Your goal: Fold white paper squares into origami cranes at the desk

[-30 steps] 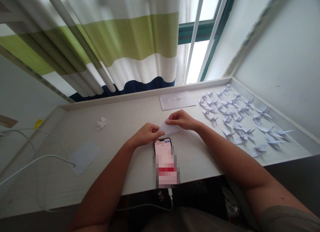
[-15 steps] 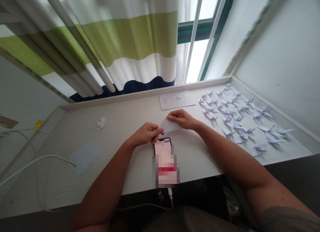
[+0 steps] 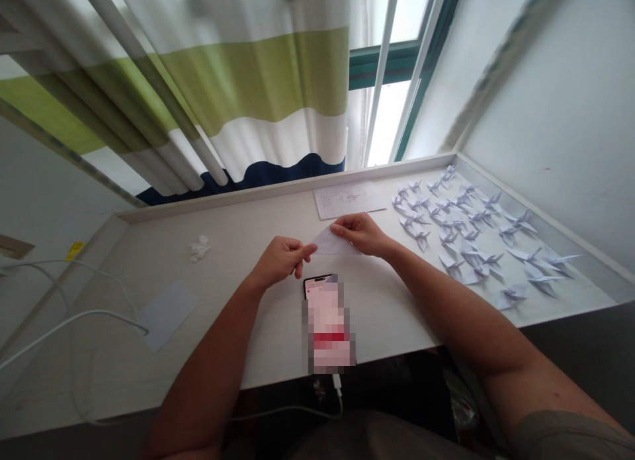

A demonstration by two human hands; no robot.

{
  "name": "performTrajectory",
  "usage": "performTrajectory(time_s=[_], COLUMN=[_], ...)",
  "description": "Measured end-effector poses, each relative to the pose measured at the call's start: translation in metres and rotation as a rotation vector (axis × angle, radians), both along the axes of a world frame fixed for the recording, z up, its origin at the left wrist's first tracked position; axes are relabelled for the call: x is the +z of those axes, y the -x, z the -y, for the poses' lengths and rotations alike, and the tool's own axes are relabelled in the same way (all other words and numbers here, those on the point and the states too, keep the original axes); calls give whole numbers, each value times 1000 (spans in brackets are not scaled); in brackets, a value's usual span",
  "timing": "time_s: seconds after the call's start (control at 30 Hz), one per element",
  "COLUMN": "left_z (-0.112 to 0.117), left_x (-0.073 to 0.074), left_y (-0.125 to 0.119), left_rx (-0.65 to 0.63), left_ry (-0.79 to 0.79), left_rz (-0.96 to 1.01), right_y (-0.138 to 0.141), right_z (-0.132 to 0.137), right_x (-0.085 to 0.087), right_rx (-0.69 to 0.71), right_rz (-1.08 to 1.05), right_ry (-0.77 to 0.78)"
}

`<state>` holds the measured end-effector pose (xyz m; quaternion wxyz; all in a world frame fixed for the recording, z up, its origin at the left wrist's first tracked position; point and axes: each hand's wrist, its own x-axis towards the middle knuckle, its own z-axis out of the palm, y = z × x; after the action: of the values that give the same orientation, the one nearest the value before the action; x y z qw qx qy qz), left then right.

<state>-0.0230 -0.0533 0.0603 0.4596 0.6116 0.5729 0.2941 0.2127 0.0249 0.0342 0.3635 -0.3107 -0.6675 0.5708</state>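
Between my two hands is a small white sheet of paper (image 3: 331, 241), folded to a pointed, roughly triangular shape. My left hand (image 3: 284, 258) pinches its left corner between thumb and forefinger. My right hand (image 3: 361, 233) grips the upper right part, thumb on the near side, and covers that end of the paper. Just below my hands lies a phone (image 3: 317, 282) on the desk, most of its screen blurred out. Several folded white paper cranes (image 3: 449, 212) stand in loose rows to the right of my right hand.
Behind my hands lies a printed sheet (image 3: 347, 200). On the left are a crumpled tissue (image 3: 199, 248), a plain square of paper (image 3: 171, 314) and a white cable (image 3: 94, 312) crossing it. A raised rim (image 3: 278, 188) runs along the desk's back, below the curtain (image 3: 258, 83).
My left hand has moved slightly left and up, away from the phone's top edge. The paper between my hands looks flatter along its lower edge. My right hand has barely shifted.
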Motion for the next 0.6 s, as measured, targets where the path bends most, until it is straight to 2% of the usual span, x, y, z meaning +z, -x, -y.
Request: performTrajectory(time_s=[0.1, 0.2, 0.27, 0.33, 0.43, 0.6], left_z=[-2, -5, -7, -6, -4, -2], left_x=[-5, -12, -17, -21, -27, -29], left_y=[-3, -8, -13, -21, -32, -37], left_rx=[109, 239, 236, 164, 116, 187], left_ry=[-47, -100, -108, -85, -75, -138], left_rz=[34, 145, 250, 302, 300, 329], right_y=[-1, 1, 4, 10, 21, 27], right_z=[-1, -5, -7, -4, 7, 17], right_x=[2, 1, -2, -6, -11, -15], right_rx=[-54, -221, -358, -432, -432, -337], right_rz=[-22, -102, -162, -190, -203, -204], right_ry=[-3, -19, -19, -11, -23, -22])
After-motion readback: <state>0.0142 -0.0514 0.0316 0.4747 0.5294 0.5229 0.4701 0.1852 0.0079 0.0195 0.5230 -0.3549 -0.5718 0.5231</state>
